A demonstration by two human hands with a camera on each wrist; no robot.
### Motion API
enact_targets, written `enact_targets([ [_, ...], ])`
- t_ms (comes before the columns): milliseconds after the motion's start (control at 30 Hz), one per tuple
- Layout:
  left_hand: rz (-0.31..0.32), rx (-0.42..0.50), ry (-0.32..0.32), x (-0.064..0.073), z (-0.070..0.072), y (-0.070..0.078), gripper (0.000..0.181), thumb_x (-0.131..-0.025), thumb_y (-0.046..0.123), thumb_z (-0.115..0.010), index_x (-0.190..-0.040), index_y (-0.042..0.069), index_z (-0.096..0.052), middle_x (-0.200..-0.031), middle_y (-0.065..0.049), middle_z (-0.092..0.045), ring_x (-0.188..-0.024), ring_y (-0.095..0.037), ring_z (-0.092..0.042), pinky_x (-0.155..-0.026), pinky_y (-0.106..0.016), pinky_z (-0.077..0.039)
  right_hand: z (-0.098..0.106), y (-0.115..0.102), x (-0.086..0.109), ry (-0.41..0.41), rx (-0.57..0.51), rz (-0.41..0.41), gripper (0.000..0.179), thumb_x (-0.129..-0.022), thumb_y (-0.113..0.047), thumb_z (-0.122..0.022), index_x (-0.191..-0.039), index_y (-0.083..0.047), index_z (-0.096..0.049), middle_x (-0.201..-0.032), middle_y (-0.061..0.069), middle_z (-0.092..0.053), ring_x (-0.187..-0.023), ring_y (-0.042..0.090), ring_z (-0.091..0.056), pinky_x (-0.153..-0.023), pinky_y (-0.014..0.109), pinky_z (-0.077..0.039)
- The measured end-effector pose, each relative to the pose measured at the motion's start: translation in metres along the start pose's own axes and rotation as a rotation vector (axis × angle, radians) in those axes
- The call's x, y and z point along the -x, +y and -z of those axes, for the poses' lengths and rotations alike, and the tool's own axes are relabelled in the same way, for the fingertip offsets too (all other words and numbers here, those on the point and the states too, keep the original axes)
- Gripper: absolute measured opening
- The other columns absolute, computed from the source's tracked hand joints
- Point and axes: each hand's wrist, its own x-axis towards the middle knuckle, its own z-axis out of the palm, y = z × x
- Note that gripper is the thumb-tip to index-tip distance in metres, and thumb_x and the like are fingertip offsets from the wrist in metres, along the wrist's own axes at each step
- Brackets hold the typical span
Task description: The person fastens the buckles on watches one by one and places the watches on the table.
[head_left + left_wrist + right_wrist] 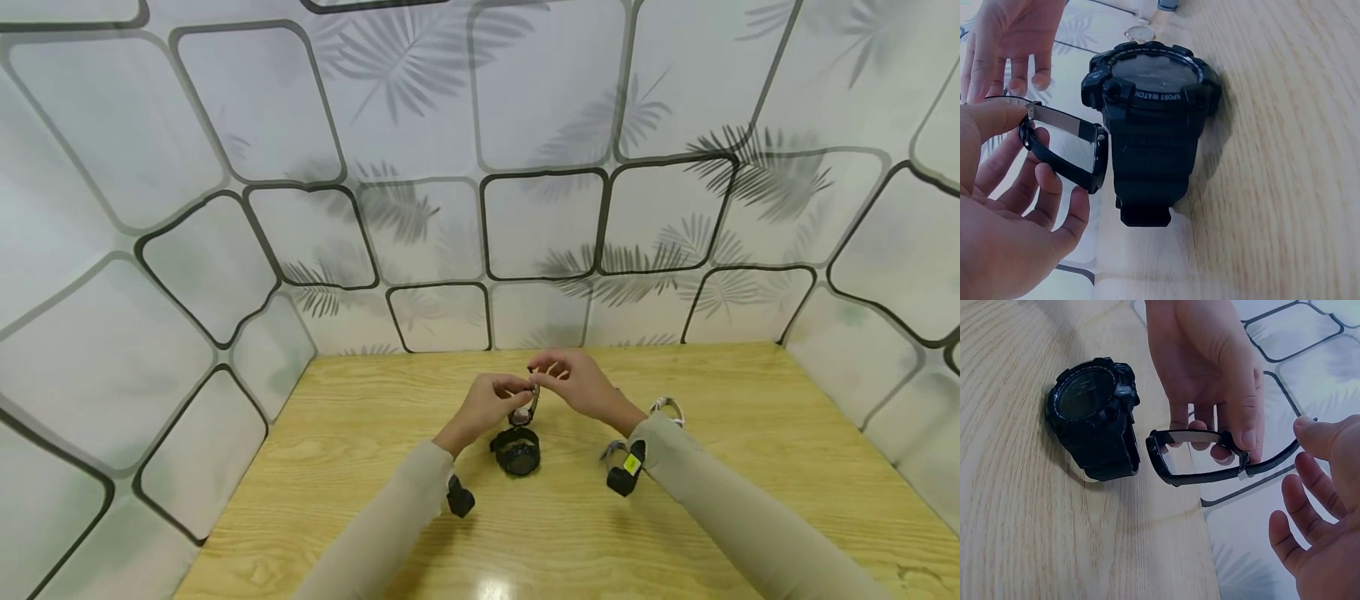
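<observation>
Between both hands is a slim wristwatch (1197,477) with a dark strap, its loop fastened and its case hanging down. My left hand (487,404) pinches it at the metal buckle (1243,465) between thumb and fingers. The free end of the strap runs from the buckle to my right hand (576,383), where thumb and forefinger pinch its tip; the other fingers are loosely bent. Just nearer than the held watch, a chunky black sport watch (517,452) rests on the table, its strap closed in a loop and its round face (1155,74) tilted up.
The wooden table (300,492) meets a patterned cloth wall (540,225) at the back and sides. Right of the right wrist lies a white-strapped watch (667,408). A grey strap (613,452) shows beneath that forearm. Wrist cameras (460,497) sit on both arms.
</observation>
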Motion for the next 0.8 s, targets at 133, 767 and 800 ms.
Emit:
enact_targets([
  [133, 0.038, 0.061, -0.011, 0.000, 0.000, 0.001, 0.019, -0.099, 0.018, -0.071, -0.113, 0.007, -0.080, -0.113, -0.008, -0.076, -0.091, -0.015, -0.068, -0.080, -0.033, -0.057, 0.001, -0.001, 0.000, -0.004, -0.007, -0.017, 0.020, -0.100, -0.026, -0.070, -0.116, -0.014, -0.074, -0.108, 0.001, -0.071, -0.094, 0.017, -0.066, -0.082, 0.040, -0.057],
  [767, 0.174, 0.270, 0.022, 0.000, 0.000, 0.003, 0.019, -0.097, 0.018, -0.074, -0.110, 0.005, -0.080, -0.104, -0.005, -0.078, -0.096, -0.019, -0.070, -0.089, -0.042, -0.057, 0.001, -0.011, 0.003, 0.021, -0.074, -0.048, 0.023, -0.101, -0.016, -0.069, -0.121, -0.004, -0.071, -0.112, 0.014, -0.071, -0.092, 0.034, -0.070, -0.075, 0.047, -0.059],
  [800, 0.169, 0.271, 0.026, -0.001, 0.000, 0.002, 0.018, -0.098, 0.017, -0.073, -0.109, 0.004, -0.080, -0.103, -0.004, -0.078, -0.094, -0.017, -0.070, -0.089, -0.042, -0.057, 0.001, -0.010, 0.003, 0.021, -0.075, -0.049, 0.023, -0.101, -0.017, -0.069, -0.120, -0.004, -0.072, -0.111, 0.014, -0.071, -0.092, 0.035, -0.070, -0.076, 0.049, -0.059],
])
